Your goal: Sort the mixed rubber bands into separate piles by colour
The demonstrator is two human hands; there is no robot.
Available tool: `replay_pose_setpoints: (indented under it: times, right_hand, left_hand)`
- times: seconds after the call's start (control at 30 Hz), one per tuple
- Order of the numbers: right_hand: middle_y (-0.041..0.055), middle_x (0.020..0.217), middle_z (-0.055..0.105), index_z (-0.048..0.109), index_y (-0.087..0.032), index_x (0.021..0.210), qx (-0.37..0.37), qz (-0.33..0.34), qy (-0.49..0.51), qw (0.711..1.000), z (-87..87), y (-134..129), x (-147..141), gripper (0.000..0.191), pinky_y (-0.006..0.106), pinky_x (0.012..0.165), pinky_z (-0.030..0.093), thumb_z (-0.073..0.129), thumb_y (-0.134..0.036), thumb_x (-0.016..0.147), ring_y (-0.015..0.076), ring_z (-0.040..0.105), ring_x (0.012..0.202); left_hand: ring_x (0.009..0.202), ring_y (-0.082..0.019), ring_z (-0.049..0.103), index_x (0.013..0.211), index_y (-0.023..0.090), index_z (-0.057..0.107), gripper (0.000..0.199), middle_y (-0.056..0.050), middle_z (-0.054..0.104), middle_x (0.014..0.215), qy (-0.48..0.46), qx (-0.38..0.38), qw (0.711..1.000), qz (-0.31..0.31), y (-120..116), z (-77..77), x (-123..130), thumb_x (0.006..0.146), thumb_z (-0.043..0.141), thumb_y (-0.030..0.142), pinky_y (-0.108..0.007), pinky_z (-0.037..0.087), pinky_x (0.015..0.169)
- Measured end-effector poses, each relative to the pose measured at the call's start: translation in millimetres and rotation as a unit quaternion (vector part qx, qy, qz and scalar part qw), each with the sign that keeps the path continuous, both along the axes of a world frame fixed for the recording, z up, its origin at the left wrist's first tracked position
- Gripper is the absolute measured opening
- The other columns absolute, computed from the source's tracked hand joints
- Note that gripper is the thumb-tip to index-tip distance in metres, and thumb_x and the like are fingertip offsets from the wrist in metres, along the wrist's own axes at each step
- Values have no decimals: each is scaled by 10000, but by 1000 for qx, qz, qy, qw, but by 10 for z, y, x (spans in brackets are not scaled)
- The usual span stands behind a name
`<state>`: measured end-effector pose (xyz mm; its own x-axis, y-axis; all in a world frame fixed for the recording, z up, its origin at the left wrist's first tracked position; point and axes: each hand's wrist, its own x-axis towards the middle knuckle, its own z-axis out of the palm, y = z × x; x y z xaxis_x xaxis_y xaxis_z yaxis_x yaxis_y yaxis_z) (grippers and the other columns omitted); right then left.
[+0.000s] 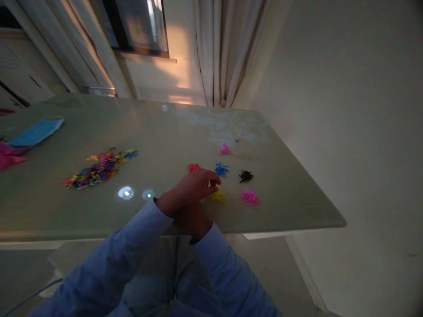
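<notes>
My left hand (198, 185) reaches across above my right wrist, its fingers bent in a pinch over the pile of yellow bands (218, 196). What sits between those fingertips is too small to make out. My right hand (191, 216) lies beneath the left one near the table's front edge, and its fingers are hidden. Around the left hand are a pile of red bands (193, 167), a pile of blue bands (221, 170), a pile of black bands (246, 176) and a pile of pink bands (250, 197). A larger heap of mixed-colour bands (99, 171) lies to the left.
A pink bundle (224, 149) and a small clear item (237, 140) sit farther back on the glossy table (158, 127). At far left are a blue face mask (37, 132) and a pink item (11, 156). A wall (357, 132) stands right of the table.
</notes>
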<state>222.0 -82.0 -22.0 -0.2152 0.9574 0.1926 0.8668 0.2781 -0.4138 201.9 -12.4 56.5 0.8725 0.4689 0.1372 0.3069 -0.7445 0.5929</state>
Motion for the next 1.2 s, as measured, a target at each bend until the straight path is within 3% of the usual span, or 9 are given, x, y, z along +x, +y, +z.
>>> replay_pose_setpoints:
  times: [0.1, 0.23, 0.33, 0.47, 0.7, 0.9, 1.03, 1.2]
  right_hand:
    - [154, 1245, 691, 580, -152, 1349, -11, -18, 5, 1000, 78, 32, -3, 421, 409, 966, 484, 536, -213, 934, 298, 647, 1119]
    - [118, 969, 762, 711, -141, 1041, -62, -70, 68, 993, 201, 6, 25, 220, 300, 709, 500, 566, -242, 910, 243, 707, 838]
    - [60, 863, 748, 714, -172, 928, -34, -60, 145, 987, 262, -33, 51, 158, 251, 669, 458, 562, -171, 884, 174, 669, 735]
    - [33, 844, 725, 710, -192, 904, -9, -41, 228, 973, 292, -54, 72, 155, 238, 676, 447, 555, -196, 893, 147, 626, 725]
    - [30, 790, 711, 707, -204, 878, -31, -66, 235, 969, 273, -30, 98, 186, 259, 636, 442, 567, -322, 905, 159, 600, 667]
    - [45, 763, 711, 701, -209, 860, -50, -95, 226, 968, 363, 133, 17, 196, 293, 612, 470, 557, -341, 874, 184, 623, 645]
    - [54, 824, 722, 692, -198, 935, -40, -80, 200, 976, 506, 474, -167, 192, 295, 619, 488, 561, -315, 856, 177, 635, 643]
    - [54, 927, 712, 652, -165, 1095, -21, -49, 61, 997, 618, 1250, -491, 263, 271, 734, 495, 570, -208, 849, 155, 647, 750]
  left_hand:
    - [697, -131, 631, 872, 177, 739, 128, -29, 740, 818, -107, -37, 992, 55, -14, 42, -175, 847, 635, 250, -235, 471, 684]
    - [711, -139, 648, 886, 177, 734, 199, -40, 753, 852, -210, -95, 953, 199, -44, 0, -483, 863, 606, 327, -231, 484, 660]
    - [695, -149, 648, 862, 175, 733, 219, -37, 748, 812, -226, -110, 924, 288, -32, -131, -768, 845, 607, 354, -240, 488, 652]
    - [678, -155, 632, 837, 176, 729, 207, -38, 744, 800, -190, -76, 913, 352, 19, -330, -1203, 839, 598, 337, -262, 481, 660]
    - [773, -177, 652, 847, 185, 726, 201, -55, 742, 851, -171, -29, 910, 377, 66, -525, -1832, 864, 580, 321, -284, 477, 726]
    - [659, -148, 606, 828, 173, 726, 190, -33, 724, 771, -209, -95, 899, 372, 89, -554, -1887, 848, 593, 307, -265, 451, 649]
    - [655, -148, 607, 814, 171, 721, 191, -25, 718, 753, -262, -146, 875, 379, 105, -546, -1861, 839, 600, 317, -259, 449, 633]
    - [664, -143, 611, 806, 178, 713, 185, -11, 714, 750, -317, -188, 848, 381, 104, -557, -1874, 825, 612, 332, -253, 463, 644]
